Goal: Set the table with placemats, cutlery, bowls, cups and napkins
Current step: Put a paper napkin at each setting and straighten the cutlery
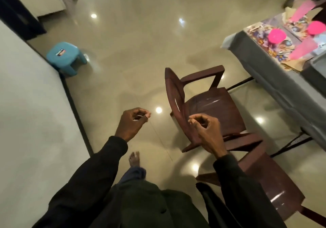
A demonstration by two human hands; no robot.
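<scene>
The person's left hand (pixel 131 123) and right hand (pixel 205 130) hang over the glossy floor (pixel 134 51), both loosely curled with fingers bent inward and nothing held in either. The right hand overlaps the back of a brown chair (pixel 202 107) that stands between it and the table (pixel 275 79), well off to its upper right. On the table lie patterned placemats (pixel 261 33) carrying two pink bowls (pixel 276 35) and pink napkins (pixel 302 48). A second brown chair (pixel 268 187) sits below the right hand. A blue stool (pixel 65 56) stands far up-left of the left hand, against the wall (pixel 30 113). A bare foot (pixel 135 159) shows below the left hand.
</scene>
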